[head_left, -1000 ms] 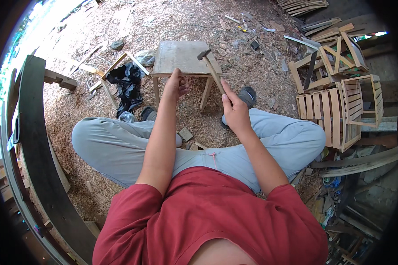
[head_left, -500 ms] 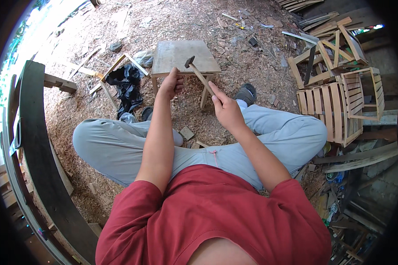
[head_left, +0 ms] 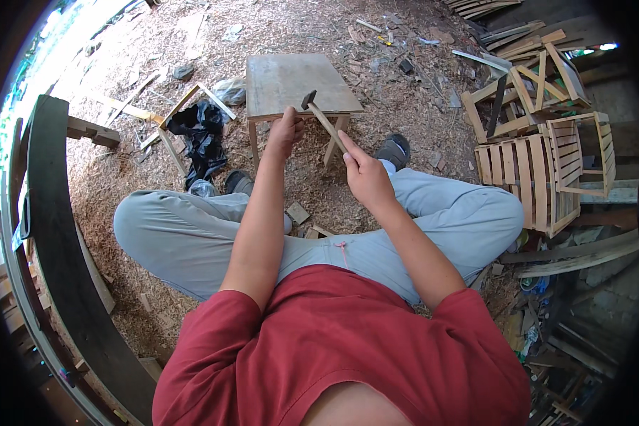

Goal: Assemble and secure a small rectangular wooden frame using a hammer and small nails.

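A small wooden table (head_left: 298, 82) with a flat, pale top stands on the ground in front of me, between my feet. My left hand (head_left: 285, 135) is closed at its near edge, thumb up by the rim and fingers curled below. Whether a nail is pinched there is too small to see. In my right hand (head_left: 368, 174) is a hammer (head_left: 324, 124), gripped low on its wooden handle. Its dark head sits close to the table's near edge, just right of my left hand.
Wood shavings (head_left: 192, 42) and scraps cover the ground. Slatted wooden crates (head_left: 525, 177) are piled at the right. A black plastic bag (head_left: 204, 131) lies left of the table beside a wooden frame (head_left: 181, 106). A long dark curved board (head_left: 60, 206) rises at the far left.
My left hand has moved slightly right, and the table has shifted and turned a little with it. The hammer head has moved slightly right, still in my right hand.
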Demonstrator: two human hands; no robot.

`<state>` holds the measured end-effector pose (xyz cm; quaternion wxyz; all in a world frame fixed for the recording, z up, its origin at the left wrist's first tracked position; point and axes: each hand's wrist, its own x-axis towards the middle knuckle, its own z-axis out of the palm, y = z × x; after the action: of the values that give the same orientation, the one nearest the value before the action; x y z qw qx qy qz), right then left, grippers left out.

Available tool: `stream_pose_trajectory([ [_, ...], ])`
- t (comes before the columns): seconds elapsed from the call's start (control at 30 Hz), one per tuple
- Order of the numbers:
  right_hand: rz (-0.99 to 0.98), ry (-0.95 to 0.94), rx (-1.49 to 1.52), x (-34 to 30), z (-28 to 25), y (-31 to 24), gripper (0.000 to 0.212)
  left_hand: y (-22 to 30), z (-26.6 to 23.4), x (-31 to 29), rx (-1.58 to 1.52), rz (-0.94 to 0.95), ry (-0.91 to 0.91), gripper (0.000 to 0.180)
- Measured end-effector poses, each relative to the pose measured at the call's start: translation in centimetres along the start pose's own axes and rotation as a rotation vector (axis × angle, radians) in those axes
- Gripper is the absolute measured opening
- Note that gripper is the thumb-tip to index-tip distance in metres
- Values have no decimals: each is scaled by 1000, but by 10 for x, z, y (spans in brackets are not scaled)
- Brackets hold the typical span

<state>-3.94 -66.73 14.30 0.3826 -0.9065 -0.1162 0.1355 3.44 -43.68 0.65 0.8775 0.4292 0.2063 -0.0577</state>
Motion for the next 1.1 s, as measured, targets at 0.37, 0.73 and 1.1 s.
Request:
stream_pose_trajectory([
  [0.37, -213, 185, 11, -1, -7, -14, 52, -9, 6, 5, 80, 109, 97, 34],
  [0.73, -238, 257, 89, -12, -31, -33, 53, -6, 13, -6, 164, 237, 65, 33],
  [1.1, -264, 368, 66, -17, -40, -31, 58, 7, 34, -10, 208, 355, 31, 36],
])
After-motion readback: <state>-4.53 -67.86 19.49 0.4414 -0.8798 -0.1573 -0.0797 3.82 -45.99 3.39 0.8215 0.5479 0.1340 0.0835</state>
